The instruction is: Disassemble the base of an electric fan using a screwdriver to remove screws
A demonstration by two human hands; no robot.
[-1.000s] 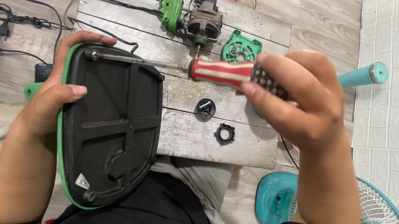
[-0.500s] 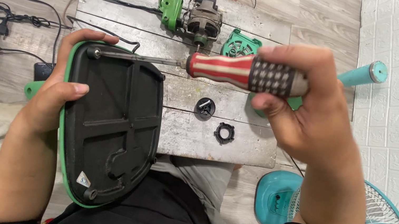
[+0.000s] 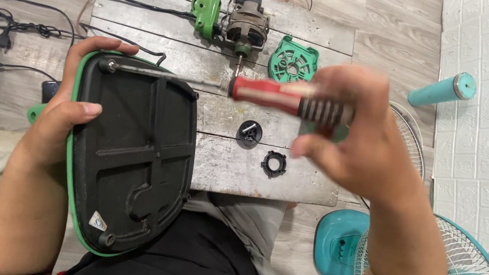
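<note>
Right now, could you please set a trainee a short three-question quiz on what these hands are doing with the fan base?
1. True or false: the left hand grips the upturned fan base by its edge.
2. What does the right hand hold? A) pliers B) a screwdriver with a red handle C) a hammer
3. Fill in: the screwdriver's tip sits at a screw hole in the base's top ______ corner, as the camera sees it.

Key
1. True; the thumb lies on the black underside.
2. B
3. Left. The motor and two small black parts lie apart on the metal board.
</note>
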